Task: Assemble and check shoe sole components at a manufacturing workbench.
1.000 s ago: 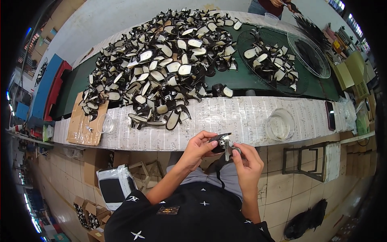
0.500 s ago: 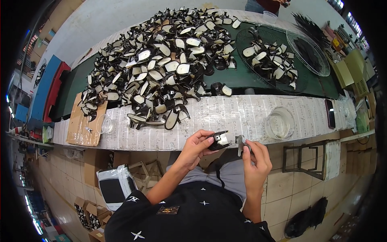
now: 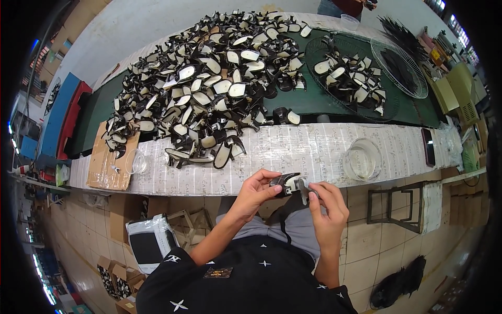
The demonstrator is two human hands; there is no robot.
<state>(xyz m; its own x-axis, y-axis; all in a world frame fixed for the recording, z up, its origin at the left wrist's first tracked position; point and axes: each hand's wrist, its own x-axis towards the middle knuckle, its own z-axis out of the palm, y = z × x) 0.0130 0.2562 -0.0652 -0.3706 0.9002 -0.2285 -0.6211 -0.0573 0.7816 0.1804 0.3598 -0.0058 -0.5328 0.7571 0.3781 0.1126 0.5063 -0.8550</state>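
Note:
Over the near edge of the table, my left hand (image 3: 255,198) is closed on a small black curved shoe piece with a white inside (image 3: 287,184), which looks like a heel part. In my right hand (image 3: 328,209) is a small flat grey metal-looking tool (image 3: 304,192), pinched between thumb and fingers. Its flat end meets the right side of the shoe piece; whether it goes inside I cannot tell. Beyond my hands lies a big heap of similar black-and-white pieces (image 3: 201,98), which spills onto the near side of the table.
A wire basket (image 3: 393,111) of such pieces stands right of the heap, beside another basket (image 3: 424,94) holding black strips. Clear round containers sit right (image 3: 363,160) and left (image 3: 138,161), the left one on cardboard (image 3: 108,175). A phone (image 3: 428,147) lies far right. Someone (image 3: 345,7) stands behind.
My right hand has moved left, bringing the grey tool against the shoe piece, from which it was apart. My left hand has tilted the piece slightly.

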